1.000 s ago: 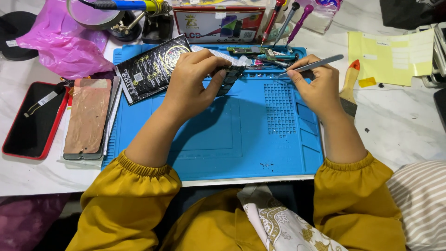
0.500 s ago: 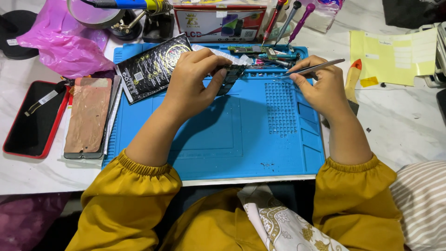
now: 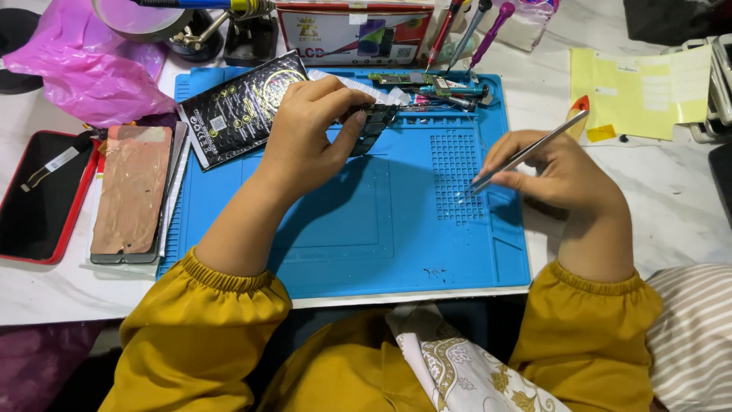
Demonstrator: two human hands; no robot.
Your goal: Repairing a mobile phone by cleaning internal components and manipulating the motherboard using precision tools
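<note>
— What are your hands doing just now?

— My left hand (image 3: 309, 130) pinches a small dark component (image 3: 371, 122), held up just above the far part of the blue repair mat (image 3: 343, 229). My right hand (image 3: 557, 172) pinches metal tweezers (image 3: 526, 152), tips down at the mat's grid of little holes (image 3: 457, 172).

— So which step is that?

— I judge it's picking up or setting down a tiny part there (a screw, perhaps). Next calls for a steady, fine nip.

— Can you see the part?

— No, too small to tell. My fingers hide most of the component, and the pink bag (image 3: 84, 69) and red-cased phone (image 3: 38, 194) on the surface are cut off.
</note>
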